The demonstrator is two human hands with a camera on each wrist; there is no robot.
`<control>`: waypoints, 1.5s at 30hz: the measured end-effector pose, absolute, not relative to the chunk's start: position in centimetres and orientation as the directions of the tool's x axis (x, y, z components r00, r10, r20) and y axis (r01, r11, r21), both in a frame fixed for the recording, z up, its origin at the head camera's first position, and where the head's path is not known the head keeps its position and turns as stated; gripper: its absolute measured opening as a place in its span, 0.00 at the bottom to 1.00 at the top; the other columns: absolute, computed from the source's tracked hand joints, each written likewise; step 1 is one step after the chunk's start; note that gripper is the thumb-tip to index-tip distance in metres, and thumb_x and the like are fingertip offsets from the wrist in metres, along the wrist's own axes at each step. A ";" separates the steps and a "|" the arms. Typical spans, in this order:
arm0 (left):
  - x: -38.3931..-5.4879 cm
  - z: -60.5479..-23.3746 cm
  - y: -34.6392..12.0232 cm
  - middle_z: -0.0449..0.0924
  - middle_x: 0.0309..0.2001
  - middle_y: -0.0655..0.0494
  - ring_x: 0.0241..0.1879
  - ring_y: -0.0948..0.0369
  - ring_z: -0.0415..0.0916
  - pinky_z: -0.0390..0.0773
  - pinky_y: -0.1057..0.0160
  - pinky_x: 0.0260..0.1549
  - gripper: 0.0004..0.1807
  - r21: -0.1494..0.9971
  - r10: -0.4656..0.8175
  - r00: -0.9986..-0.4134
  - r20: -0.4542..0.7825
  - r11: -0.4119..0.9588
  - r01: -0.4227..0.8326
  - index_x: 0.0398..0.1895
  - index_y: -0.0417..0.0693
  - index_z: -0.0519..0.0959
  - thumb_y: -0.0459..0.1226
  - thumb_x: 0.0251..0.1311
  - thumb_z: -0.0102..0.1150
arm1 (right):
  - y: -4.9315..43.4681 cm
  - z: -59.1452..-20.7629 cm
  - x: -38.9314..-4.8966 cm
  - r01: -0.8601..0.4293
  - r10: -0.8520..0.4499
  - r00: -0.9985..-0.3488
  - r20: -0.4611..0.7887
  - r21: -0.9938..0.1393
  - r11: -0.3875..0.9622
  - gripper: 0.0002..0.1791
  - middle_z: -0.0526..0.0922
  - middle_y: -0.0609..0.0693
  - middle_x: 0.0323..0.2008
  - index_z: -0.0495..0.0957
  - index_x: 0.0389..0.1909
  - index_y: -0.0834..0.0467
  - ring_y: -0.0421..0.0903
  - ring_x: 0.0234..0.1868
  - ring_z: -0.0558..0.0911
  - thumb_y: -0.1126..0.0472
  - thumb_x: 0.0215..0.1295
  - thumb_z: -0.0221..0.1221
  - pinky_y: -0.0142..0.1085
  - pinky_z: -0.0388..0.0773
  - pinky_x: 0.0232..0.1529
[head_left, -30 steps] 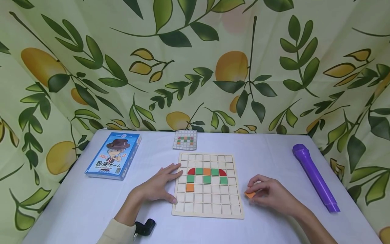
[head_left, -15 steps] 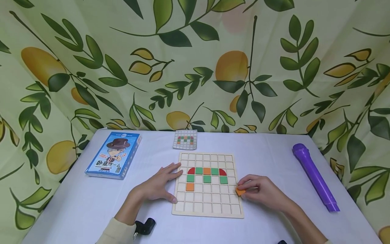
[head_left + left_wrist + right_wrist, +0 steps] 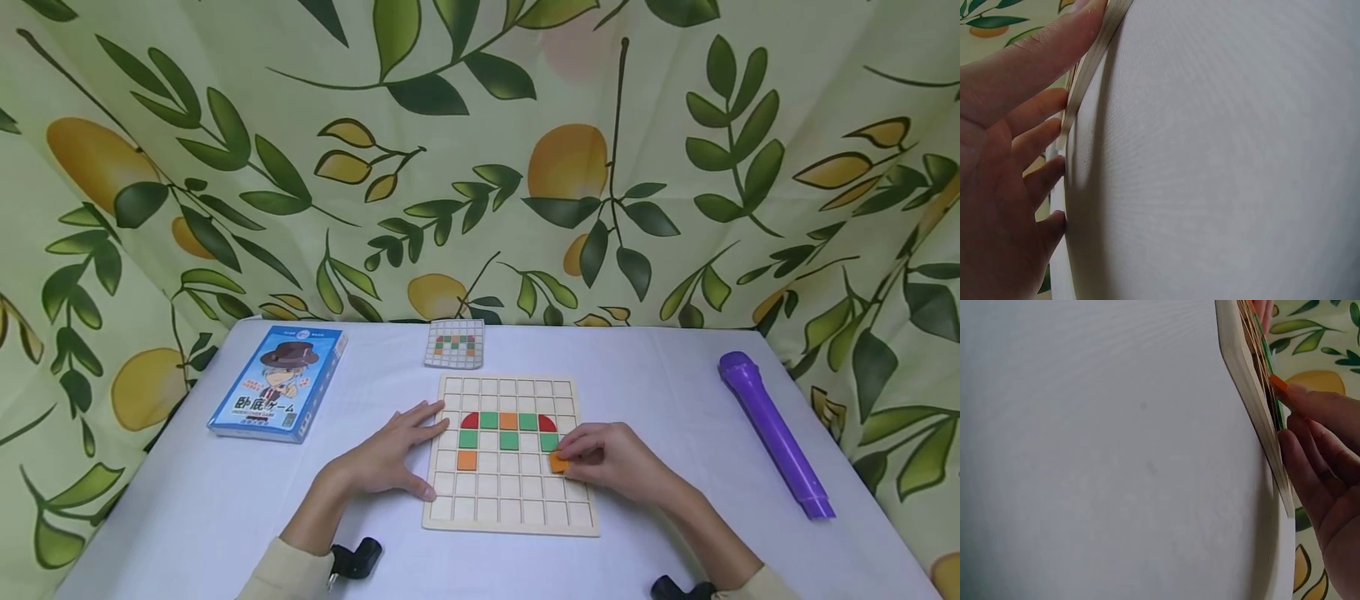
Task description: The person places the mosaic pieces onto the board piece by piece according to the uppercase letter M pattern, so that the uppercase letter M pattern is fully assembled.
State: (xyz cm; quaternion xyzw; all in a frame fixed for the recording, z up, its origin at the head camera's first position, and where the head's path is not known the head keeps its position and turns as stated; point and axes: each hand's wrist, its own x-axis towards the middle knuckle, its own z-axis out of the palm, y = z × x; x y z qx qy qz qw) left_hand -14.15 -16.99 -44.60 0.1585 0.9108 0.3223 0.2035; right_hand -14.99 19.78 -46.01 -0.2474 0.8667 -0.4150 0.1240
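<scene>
A wooden grid board (image 3: 510,507) lies on the white table with red, green and orange tiles set in its cells. My right hand (image 3: 618,462) pinches an orange square tile (image 3: 558,462) over the board's right side, just below a green tile (image 3: 549,442). In the right wrist view the orange tile (image 3: 1278,382) sticks out tilted from the fingertips, close to the board. My left hand (image 3: 390,452) rests with spread, straight fingers against the board's left edge. The left wrist view shows the thumb and fingers touching the board's rim (image 3: 1088,75).
A small pattern card (image 3: 454,344) with a coloured grid lies behind the board. A blue game box (image 3: 277,383) sits at the left. On the right lies a purple microphone-shaped tube (image 3: 776,435). A leaf-and-fruit patterned cloth (image 3: 480,167) hangs behind the table.
My right hand has moved left with the orange tile, from beside the board to over its right-hand cells. The left hand has stayed at the board's left edge.
</scene>
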 end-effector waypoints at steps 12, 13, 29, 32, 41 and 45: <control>-14.1 -44.4 -17.0 0.51 0.83 0.56 0.85 0.47 0.39 0.39 0.37 0.82 0.57 0.662 0.426 -0.864 -0.267 0.733 0.156 0.76 0.50 0.67 0.46 0.38 0.84 | 18.5 -46.0 -15.0 -0.353 -0.548 -0.836 -0.006 -0.758 0.548 0.10 0.87 0.42 0.40 0.91 0.38 0.51 0.32 0.39 0.80 0.63 0.54 0.75 0.25 0.82 0.37; -14.0 -44.3 -17.0 0.51 0.83 0.56 0.85 0.47 0.39 0.39 0.37 0.82 0.57 0.664 0.426 -0.864 -0.268 0.731 0.154 0.76 0.49 0.67 0.46 0.38 0.84 | 18.4 -46.0 -15.0 -0.354 -0.549 -0.836 -0.008 -0.757 0.550 0.10 0.87 0.42 0.40 0.91 0.38 0.51 0.32 0.38 0.80 0.63 0.54 0.75 0.25 0.82 0.36; -14.2 -44.8 -17.1 0.50 0.83 0.58 0.85 0.47 0.38 0.42 0.35 0.81 0.57 0.668 0.420 -0.865 -0.273 0.730 0.144 0.76 0.51 0.67 0.45 0.37 0.85 | 18.1 -46.2 -15.0 -0.326 -0.524 -0.851 -0.036 -0.746 0.581 0.09 0.85 0.42 0.39 0.91 0.37 0.52 0.31 0.36 0.78 0.65 0.53 0.75 0.25 0.81 0.35; -14.3 -44.8 -17.1 0.51 0.83 0.57 0.85 0.47 0.38 0.41 0.35 0.81 0.57 0.666 0.421 -0.865 -0.272 0.731 0.147 0.76 0.50 0.67 0.45 0.37 0.85 | 18.1 -46.2 -14.9 -0.324 -0.520 -0.854 -0.036 -0.744 0.585 0.09 0.85 0.41 0.39 0.91 0.37 0.52 0.32 0.36 0.78 0.65 0.53 0.75 0.25 0.81 0.35; -14.2 -44.7 -17.2 0.51 0.83 0.57 0.84 0.45 0.39 0.45 0.33 0.80 0.57 0.670 0.425 -0.863 -0.271 0.727 0.148 0.76 0.49 0.67 0.46 0.36 0.85 | 18.5 -46.3 -14.8 -0.337 -0.528 -0.849 -0.007 -0.762 0.553 0.09 0.85 0.41 0.39 0.90 0.38 0.50 0.32 0.36 0.79 0.61 0.55 0.75 0.25 0.81 0.36; -14.0 -44.4 -17.3 0.51 0.83 0.58 0.84 0.45 0.40 0.47 0.34 0.80 0.57 0.653 0.421 -0.864 -0.275 0.742 0.153 0.76 0.51 0.68 0.47 0.37 0.85 | 19.0 -46.0 -14.8 -0.357 -0.493 -0.869 0.047 -0.749 0.558 0.09 0.86 0.40 0.41 0.89 0.40 0.48 0.34 0.39 0.81 0.58 0.58 0.73 0.26 0.82 0.38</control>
